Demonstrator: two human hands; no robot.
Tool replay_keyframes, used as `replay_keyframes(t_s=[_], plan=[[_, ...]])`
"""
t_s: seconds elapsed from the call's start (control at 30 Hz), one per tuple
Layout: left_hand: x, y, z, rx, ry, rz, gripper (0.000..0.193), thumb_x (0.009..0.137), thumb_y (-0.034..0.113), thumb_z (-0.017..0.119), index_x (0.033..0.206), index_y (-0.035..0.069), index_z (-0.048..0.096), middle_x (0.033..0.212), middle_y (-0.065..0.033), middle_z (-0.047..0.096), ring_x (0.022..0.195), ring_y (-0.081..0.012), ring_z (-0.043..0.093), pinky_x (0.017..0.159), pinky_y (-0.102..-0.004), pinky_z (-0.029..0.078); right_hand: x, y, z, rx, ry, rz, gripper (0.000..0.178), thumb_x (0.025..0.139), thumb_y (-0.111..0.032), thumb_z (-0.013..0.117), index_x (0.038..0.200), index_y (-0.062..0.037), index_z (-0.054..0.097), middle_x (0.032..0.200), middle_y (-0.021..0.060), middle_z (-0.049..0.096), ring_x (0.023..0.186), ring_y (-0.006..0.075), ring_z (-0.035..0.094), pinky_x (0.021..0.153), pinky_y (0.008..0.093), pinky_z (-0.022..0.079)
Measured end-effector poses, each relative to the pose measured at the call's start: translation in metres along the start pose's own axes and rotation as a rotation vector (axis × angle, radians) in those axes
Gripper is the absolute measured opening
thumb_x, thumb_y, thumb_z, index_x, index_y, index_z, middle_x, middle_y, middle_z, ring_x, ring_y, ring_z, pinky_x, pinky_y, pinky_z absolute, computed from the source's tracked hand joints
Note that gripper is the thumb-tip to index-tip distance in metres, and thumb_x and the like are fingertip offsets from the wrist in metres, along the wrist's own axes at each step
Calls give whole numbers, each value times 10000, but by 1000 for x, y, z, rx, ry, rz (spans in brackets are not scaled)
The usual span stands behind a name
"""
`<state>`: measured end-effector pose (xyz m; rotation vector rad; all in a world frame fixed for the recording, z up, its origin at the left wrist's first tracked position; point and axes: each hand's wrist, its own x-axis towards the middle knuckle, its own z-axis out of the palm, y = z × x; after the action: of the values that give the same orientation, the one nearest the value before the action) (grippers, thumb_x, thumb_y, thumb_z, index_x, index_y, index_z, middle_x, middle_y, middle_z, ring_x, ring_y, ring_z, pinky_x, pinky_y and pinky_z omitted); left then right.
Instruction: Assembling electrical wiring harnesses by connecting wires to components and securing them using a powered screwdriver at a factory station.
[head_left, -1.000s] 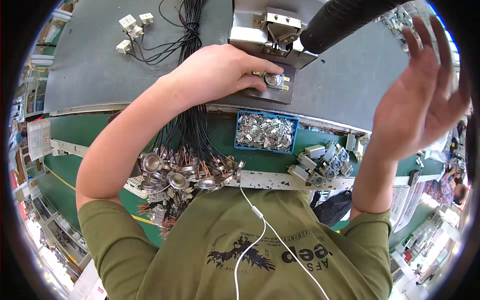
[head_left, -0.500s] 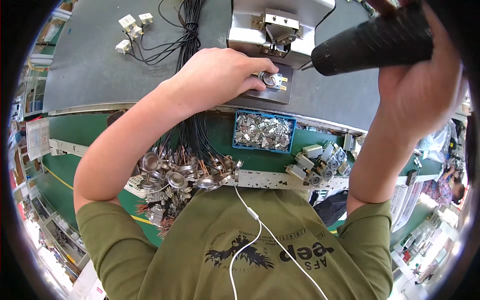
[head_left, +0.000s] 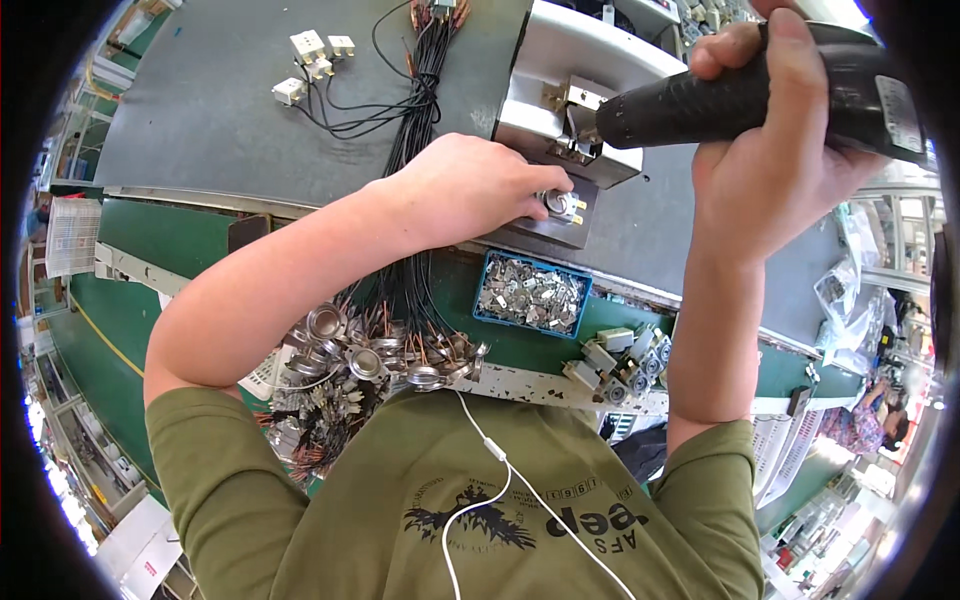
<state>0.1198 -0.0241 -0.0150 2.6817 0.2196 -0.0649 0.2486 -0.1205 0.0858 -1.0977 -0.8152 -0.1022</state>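
My left hand (head_left: 465, 190) pinches a small round metal-faced part (head_left: 558, 206) with brass tabs between thumb and fingers. That part lies on a flat grey metal block (head_left: 568, 236) on the bench. Wrapped in my right hand (head_left: 750, 195) is a black power screwdriver (head_left: 690, 110), held nearly level with its nose toward the left. Its nose overlaps the bracket (head_left: 585, 95) on a shiny metal fixture (head_left: 535, 75) behind the block; whether they touch I cannot tell.
A blue tray (head_left: 530, 326) of small metal pieces sits nearer me, with several pale block-shaped parts (head_left: 615, 340) to its right. A black cable bundle (head_left: 425, 105) crosses the bench at left, beside white connectors (head_left: 308, 45). Metal-ringed cable ends (head_left: 365, 362) crowd the near edge.
The view has shifted, and the bench appears turned. The screwdriver's nose has moved left relative to the fixture, now over its bracket. My left hand keeps its pinch on the part.
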Motion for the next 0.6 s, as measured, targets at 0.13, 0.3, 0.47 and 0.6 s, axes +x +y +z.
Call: replay_keyframes(t_s=[0.13,0.3,0.47,0.6], plan=[[2,0,-1,1,-25,-3,348,990,364,639,1312,231,657,994,-110,741,941,-327,711,804,-457,564,3,4,-3,-10,-72,15,169,984,-84,630,1044,74,628,694,89,625,553,145,583,544,266,484],[2,1,0,12,-21,-1,350,991,358,636,1320,240,654,990,-104,740,929,-325,712,794,-453,566,-3,1,6,-67,-42,7,151,980,-39,624,1094,54,588,828,104,660,566,141,597,542,271,493],[3,-1,-1,34,-35,9,344,997,343,606,1327,252,638,977,-96,738,945,-305,732,778,-448,581,-5,5,5,-94,-104,-19,196,965,1,646,1137,31,556,923,112,677,584,142,612,534,269,494],[3,-1,0,56,-23,19,350,996,351,605,1332,264,644,984,-91,740,957,-300,730,786,-439,578,-11,-1,16,-179,-54,-53,297,933,31,698,1173,6,525,929,115,690,619,141,649,537,257,523]])
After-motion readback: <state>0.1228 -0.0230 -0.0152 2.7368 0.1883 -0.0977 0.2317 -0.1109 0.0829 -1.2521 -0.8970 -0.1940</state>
